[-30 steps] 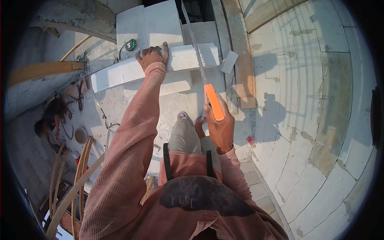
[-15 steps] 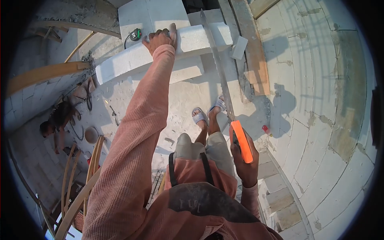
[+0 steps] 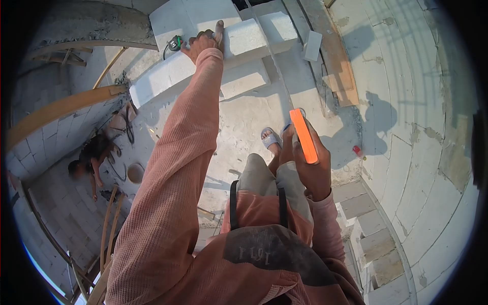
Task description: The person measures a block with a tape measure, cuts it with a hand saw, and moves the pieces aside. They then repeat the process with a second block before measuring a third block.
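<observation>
A long white block lies across the work surface ahead of me. My left hand is clamped over its top, fingers bent toward the far edge and thumb out to the right. My right hand is wrapped around the orange handle of a hand saw. The thin saw blade runs away from me along a cut line near the block's right end. Right of the blade, the end piece looks offset from the longer part. A tape measure sits by my left fingers.
A small white offcut lies beside wooden planks at right. A block wall rises along the right side. Down at left, another person bends near a bucket. Curved timber strips stand in the lower left.
My right hand has drawn the saw back and up in view, its blade now seen nearly edge-on. The end piece now looks offset. My left hand stays on the block.
</observation>
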A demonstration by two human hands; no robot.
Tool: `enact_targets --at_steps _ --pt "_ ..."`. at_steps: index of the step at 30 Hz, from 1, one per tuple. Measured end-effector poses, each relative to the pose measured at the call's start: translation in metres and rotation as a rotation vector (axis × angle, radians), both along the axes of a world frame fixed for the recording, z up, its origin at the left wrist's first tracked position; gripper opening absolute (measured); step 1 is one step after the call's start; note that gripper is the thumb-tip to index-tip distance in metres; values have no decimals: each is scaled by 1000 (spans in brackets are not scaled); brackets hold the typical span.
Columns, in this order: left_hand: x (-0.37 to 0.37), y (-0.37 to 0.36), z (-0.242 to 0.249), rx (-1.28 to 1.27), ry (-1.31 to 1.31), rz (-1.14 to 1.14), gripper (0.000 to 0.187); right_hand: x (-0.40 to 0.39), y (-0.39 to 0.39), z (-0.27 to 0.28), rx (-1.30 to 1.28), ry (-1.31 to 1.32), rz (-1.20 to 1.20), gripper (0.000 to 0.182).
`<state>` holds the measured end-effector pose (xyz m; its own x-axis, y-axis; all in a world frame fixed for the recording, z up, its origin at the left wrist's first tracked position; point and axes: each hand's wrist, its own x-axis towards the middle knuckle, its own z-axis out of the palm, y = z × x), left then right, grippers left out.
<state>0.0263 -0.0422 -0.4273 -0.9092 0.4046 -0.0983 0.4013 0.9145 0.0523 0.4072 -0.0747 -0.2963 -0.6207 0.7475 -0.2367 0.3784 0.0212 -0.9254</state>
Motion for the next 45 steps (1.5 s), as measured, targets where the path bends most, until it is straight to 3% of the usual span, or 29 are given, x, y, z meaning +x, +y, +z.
enact_targets --at_steps 2,5,6,10,12,14,16,18,21,26,29,32,34,37,39,41,44,45 --pt "-2 -7 -4 -25 -25 11 74 46 -28 30 -47 -143 0 53" --pt "5 -8 -2 -7 -25 -8 75 52 -24 34 15 -186 72 51" --pt "3 -7 -3 -1 -29 -15 75 32 -12 20 29 -60 26 48" --pt "-4 -2 -4 19 -28 1 73 -64 57 -21 0 -115 23 49" --pt "-7 -3 -9 16 -20 -22 72 -58 44 -19 12 -96 4 51" --pt "-1 -5 -8 13 -2 -18 72 -25 14 -14 -21 -47 -24 52" --pt "-5 -2 -7 16 18 -12 72 31 -20 -1 177 -83 24 51" --pt "-4 -5 -8 -7 13 -23 72 65 -36 37 -1 -191 33 50" --pt "-4 -5 -7 -14 -16 -21 73 41 -20 19 -60 -51 17 49" --pt "-10 -11 -17 68 33 -19 74 -67 59 -10 -140 -185 63 49" --pt "-1 -7 -13 63 20 -20 74 -33 14 -31 96 -93 20 49" --pt "5 -8 -7 42 5 -24 74 49 -41 14 -92 -178 -23 52" --pt "-1 -6 -3 38 0 -21 73 86 -58 39 -50 -235 20 51" --pt "-2 -5 -5 47 -6 -27 74 53 -29 18 91 -160 30 50" --pt "-4 -4 -2 18 -15 -40 73 5 10 -8 -181 -57 12 50" --pt "-4 -4 -2 12 -8 -37 73 -40 38 -28 22 -94 22 50" --pt "0 -6 -5 20 3 -28 71 -22 14 -45 95 21 17 52" --pt "-3 -4 -6 39 15 -22 71 -2 -3 -26 -63 -116 12 53"
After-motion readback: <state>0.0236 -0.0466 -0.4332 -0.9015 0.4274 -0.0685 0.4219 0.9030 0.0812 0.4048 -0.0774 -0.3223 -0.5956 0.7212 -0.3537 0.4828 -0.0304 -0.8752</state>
